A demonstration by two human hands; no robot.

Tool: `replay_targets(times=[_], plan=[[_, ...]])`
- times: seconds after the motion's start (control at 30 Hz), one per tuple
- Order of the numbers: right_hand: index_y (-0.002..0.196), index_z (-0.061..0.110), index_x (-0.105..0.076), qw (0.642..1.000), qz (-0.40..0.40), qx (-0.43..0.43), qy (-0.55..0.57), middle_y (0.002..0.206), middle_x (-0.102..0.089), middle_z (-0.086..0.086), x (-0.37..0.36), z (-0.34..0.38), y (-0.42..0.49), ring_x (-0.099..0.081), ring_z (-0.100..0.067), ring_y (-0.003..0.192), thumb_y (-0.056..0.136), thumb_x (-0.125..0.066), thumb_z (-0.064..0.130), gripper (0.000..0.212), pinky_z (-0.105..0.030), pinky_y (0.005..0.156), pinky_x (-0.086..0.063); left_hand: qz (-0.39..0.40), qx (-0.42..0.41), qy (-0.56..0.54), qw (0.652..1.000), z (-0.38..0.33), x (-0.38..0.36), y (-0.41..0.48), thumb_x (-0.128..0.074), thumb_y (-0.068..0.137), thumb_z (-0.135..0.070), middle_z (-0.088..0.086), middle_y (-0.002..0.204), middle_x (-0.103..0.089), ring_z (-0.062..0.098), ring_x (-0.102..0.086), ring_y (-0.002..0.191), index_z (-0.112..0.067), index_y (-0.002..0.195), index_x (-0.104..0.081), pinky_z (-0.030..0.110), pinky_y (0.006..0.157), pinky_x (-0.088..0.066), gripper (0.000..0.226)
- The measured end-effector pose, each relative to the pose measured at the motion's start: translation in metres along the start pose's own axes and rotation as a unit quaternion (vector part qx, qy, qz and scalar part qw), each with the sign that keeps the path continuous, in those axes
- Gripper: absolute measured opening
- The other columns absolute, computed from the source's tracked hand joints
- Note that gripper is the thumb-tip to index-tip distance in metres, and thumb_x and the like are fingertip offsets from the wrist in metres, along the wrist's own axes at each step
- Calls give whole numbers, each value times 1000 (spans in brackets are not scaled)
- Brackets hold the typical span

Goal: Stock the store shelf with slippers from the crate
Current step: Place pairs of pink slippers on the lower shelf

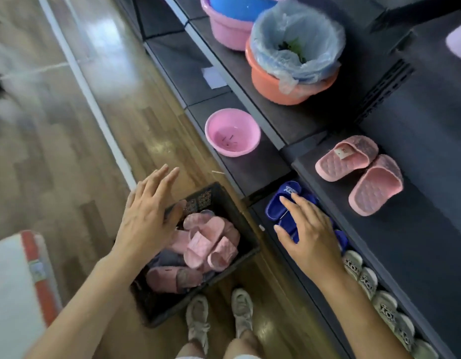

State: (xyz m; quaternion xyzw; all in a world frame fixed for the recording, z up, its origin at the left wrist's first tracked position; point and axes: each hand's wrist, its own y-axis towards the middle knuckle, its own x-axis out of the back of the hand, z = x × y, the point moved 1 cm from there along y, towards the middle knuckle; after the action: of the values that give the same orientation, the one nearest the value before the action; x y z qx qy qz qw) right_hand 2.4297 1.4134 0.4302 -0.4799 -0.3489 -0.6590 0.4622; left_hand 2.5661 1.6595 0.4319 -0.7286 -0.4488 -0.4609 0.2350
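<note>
At the far left a white-and-red box [30, 268] sits on the wood floor [68, 151]. Next to it, the left hand [146, 218] hovers over the near-left rim of the black crate [213, 195], its grip open with fingers spread and holding nothing. The crate stands on the floor against the shelf's front edge and holds a loose heap of pink slippers [211, 244]. Below it, two pale sneakers [219, 320] point at the crate.

On the lower shelf [250, 164] a pink basin [232, 132] rests near the front edge. Further along the same board lie the blue slippers [278, 203], with the right hand [309, 234] laid on them. Its fingers are fairly straight and its grip is open rather than closed round them. A row of grey slippers [366, 281] runs on toward the lower right corner.

On the upper shelf [418, 242] a pink pair [358, 172] lies near the left end, soles down. An orange basin [276, 84] lined with a clear bag stands beyond it.
</note>
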Motion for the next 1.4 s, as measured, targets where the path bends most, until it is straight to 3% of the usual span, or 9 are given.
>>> replay_targets(times=[0.23, 0.33, 0.67, 0.8, 0.97, 1.07, 1.17, 1.27, 1.4], plan=[[131, 17, -51, 991, 86, 104, 13, 132, -54, -10, -52, 40, 21, -52, -30, 121, 83, -38, 46, 57, -45, 97, -42, -30, 136, 23, 990, 56, -8, -61, -39, 87, -44, 10, 143, -40, 28, -39, 129, -15, 139, -38, 45, 107, -30, 59], [132, 17, -50, 983, 116, 143, 24, 134, -53, -10, -82, 43, 28, -50, -28, 123, 84, -47, 40, 53, -44, 99, -39, -24, 189, 38, 981, 70, -31, -86, -39, 87, -43, 10, 143, -41, 29, -39, 127, -15, 140, -37, 44, 107, -30, 60], [130, 13, -52, 962, 177, 207, 26, 130, -56, -13, -201, -19, 37, -53, -30, 120, 84, -57, 28, 49, -44, 97, -40, -39, 278, 12, 960, 78, -158, -121, -48, 83, -35, 13, 141, -42, 31, -44, 127, -12, 138, -39, 47, 106, -36, 60], [131, 15, -50, 960, 215, 180, 18, 133, -53, -11, -262, -58, 36, -49, -28, 123, 86, -52, 32, 49, -43, 100, -38, -8, 280, 5, 960, 88, -232, -120, -48, 81, -35, 15, 139, -46, 33, -48, 123, -9, 136, -43, 46, 102, -38, 60], [139, 19, -40, 954, 260, 151, -7, 143, -42, -6, -342, -94, 40, -37, -21, 132, 91, -53, 30, 51, -37, 108, -29, 58, 257, -5, 965, 115, -331, -112, -33, 80, -44, 15, 135, -50, 32, -51, 120, -7, 132, -47, 44, 99, -41, 65], [141, 20, -35, 946, 299, 125, -14, 145, -38, -3, -390, -108, 47, -35, -19, 133, 92, -51, 31, 53, -34, 108, -29, 74, 260, -28, 962, 131, -385, -106, -39, 84, -42, 11, 138, -48, 27, -47, 124, -9, 134, -45, 38, 103, -38, 61], [143, 19, -30, 934, 345, 94, -20, 144, -38, -1, -436, -118, 51, -37, -19, 131, 92, -51, 33, 57, -34, 106, -33, 73, 339, -127, 930, 143, -429, -97, -53, 89, -28, 2, 140, -43, 19, -42, 126, -13, 138, -39, 31, 104, -31, 52], [145, 18, -26, 920, 391, 22, -12, 146, -37, -4, -472, -124, 52, -41, -23, 129, 90, -54, 40, 66, -36, 101, -37, 38, 393, -253, 883, 152, -463, -87, -53, 87, -34, -10, 129, -45, 10, -45, 117, -23, 132, -41, 31, 96, -38, 48], [141, 15, -31, 910, 413, -31, 13, 137, -47, -7, -501, -129, 48, -49, -25, 121, 85, -62, 40, 68, -32, 92, -42, 14, 441, -288, 850, 161, -488, -76, -56, 85, -17, -10, 107, -52, 12, -54, 95, -18, 113, -49, 28, 80, -43, 29]])
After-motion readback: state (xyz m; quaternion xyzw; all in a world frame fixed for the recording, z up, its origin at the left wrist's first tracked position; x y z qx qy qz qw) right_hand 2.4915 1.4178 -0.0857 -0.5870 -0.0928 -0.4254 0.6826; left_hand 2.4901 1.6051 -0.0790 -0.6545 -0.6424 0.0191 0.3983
